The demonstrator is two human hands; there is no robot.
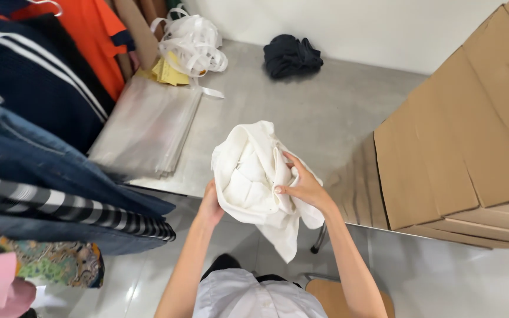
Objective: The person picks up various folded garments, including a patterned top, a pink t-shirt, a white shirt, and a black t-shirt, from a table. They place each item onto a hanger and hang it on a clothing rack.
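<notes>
While both hands hold it up over the near edge of the grey table (325, 112), the bunched white garment (254, 176) sits mid-frame; the left hand (210, 206) cups it from below at seven o'clock, and the right hand (304, 187) pinches its folds at three o'clock. Cardboard boxes (466, 135) stand at two o'clock, a dark cloth bundle (291, 56) at twelve.

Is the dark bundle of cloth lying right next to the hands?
No, the dark bundle of cloth lies at the table's far edge, apart from both hands.
</notes>
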